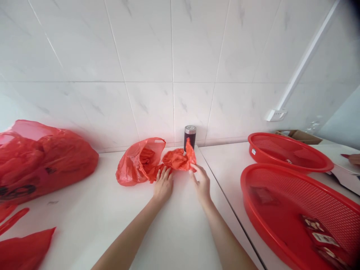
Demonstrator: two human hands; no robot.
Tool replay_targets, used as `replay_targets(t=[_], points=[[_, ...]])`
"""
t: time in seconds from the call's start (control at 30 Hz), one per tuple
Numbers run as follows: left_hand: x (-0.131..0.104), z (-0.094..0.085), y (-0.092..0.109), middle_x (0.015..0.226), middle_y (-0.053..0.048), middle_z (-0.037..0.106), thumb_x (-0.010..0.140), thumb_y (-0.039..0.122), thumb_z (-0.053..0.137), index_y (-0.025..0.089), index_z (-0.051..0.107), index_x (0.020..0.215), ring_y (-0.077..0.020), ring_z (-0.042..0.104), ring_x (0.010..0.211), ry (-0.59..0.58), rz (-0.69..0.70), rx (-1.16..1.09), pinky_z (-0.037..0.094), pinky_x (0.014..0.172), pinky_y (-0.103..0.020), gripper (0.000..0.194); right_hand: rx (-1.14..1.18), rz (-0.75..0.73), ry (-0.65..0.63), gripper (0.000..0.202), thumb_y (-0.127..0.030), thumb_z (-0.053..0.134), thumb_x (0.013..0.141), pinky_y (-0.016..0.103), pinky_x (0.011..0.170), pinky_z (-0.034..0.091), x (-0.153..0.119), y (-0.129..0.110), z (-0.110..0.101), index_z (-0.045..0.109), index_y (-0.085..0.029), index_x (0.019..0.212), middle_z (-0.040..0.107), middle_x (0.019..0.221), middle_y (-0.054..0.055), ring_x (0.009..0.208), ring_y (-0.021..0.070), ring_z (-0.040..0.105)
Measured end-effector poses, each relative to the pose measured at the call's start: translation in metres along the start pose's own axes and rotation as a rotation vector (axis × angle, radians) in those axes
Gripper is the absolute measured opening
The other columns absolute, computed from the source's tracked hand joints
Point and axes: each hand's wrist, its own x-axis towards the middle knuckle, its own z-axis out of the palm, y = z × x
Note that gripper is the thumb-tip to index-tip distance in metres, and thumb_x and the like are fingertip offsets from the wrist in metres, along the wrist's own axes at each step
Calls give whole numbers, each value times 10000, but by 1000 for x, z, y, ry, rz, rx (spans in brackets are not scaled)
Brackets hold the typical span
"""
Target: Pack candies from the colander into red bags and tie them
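Note:
A crumpled red plastic bag (177,159) lies on the white table in front of me. My right hand (201,183) pinches its right end between thumb and fingers, and a corner of the plastic stands up there. My left hand (164,184) rests with its fingers stretched out at the near left edge of the crumpled plastic. Just left of it sits a larger red plastic bag (129,167), its mouth facing right, with more crumpled red plastic inside. Behind the crumpled bag stands a dark cup with a metal lid (190,130), its lower part partly hidden.
A big full red bag (56,161) lies at the left, with a flat red bag (25,249) nearer. On the right are two red plastic baskets (247,195), the nearer holding dark packets (322,236). Another person's hand (354,159) shows at the right edge.

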Motion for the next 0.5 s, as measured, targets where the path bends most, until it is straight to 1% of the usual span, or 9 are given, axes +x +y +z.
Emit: replay_targets(t=[0.07, 0.1, 0.17, 0.23, 0.27, 0.3, 0.37, 0.43, 0.5], points=[[-3, -11, 9, 1326, -168, 558, 870, 117, 492, 167, 552, 1227, -326, 414, 1334, 51, -28, -40, 251, 1111, -587, 365, 313, 129, 120, 253, -362, 603, 865, 375, 915, 469, 8, -17, -19, 659, -200, 1051, 669, 1075, 84, 1011, 219, 611], [-5, -18, 15, 1352, -160, 533, 890, 160, 494, 180, 504, 1276, -305, 397, 1349, 79, -44, -56, 252, 1121, -565, 386, 489, 208, 152, 232, -369, 648, 833, 357, 870, 485, 11, -24, -27, 666, -206, 997, 679, 1022, 65, 965, 212, 625], [-7, -33, 28, 1413, -164, 459, 913, 265, 510, 183, 364, 1382, -265, 361, 1372, 130, -96, -135, 311, 1113, -494, 498, 799, 347, 153, 211, -366, 708, 777, 332, 794, 502, 16, -32, -39, 665, -214, 916, 686, 952, 37, 894, 199, 641], [-6, -45, 38, 1469, -177, 377, 892, 382, 558, 187, 222, 1457, -257, 323, 1391, 130, -153, -271, 360, 1088, -457, 686, 1029, 432, 120, 187, -338, 731, 745, 323, 766, 508, 18, -34, -45, 663, -222, 875, 689, 925, 19, 862, 189, 649], [-6, -49, 42, 1490, -174, 348, 865, 440, 589, 206, 188, 1476, -265, 308, 1398, 93, -163, -341, 363, 1084, -462, 768, 1106, 461, 106, 168, -318, 733, 738, 320, 765, 511, 18, -34, -47, 664, -226, 861, 691, 911, 9, 851, 182, 651], [-5, -51, 46, 1509, -166, 322, 831, 490, 621, 235, 192, 1485, -280, 293, 1404, 28, -154, -398, 354, 1086, -480, 823, 1157, 481, 101, 152, -300, 730, 735, 314, 765, 513, 17, -33, -47, 667, -230, 854, 692, 895, 0, 840, 174, 653], [-3, -49, 51, 1531, -154, 291, 751, 568, 674, 281, 292, 1470, -331, 259, 1413, -166, -74, -422, 329, 1086, -528, 863, 1214, 508, 107, 134, -273, 717, 738, 297, 750, 517, 15, -30, -48, 670, -236, 858, 692, 868, -14, 805, 159, 655], [-1, -42, 55, 1511, -131, 343, 666, 574, 744, 312, 481, 1375, -369, 292, 1392, -340, 30, -394, 342, 1072, -531, 800, 1250, 538, 130, 145, -260, 696, 750, 290, 736, 522, 15, -28, -50, 670, -244, 892, 695, 873, -21, 787, 153, 658], [5, -31, 58, 1383, -85, 521, 631, 485, 798, 335, 653, 1190, -348, 451, 1290, -427, 91, -367, 387, 1047, -483, 597, 1297, 573, 178, 166, -241, 680, 752, 292, 741, 528, 16, -25, -55, 664, -260, 916, 696, 874, -37, 776, 147, 659]])
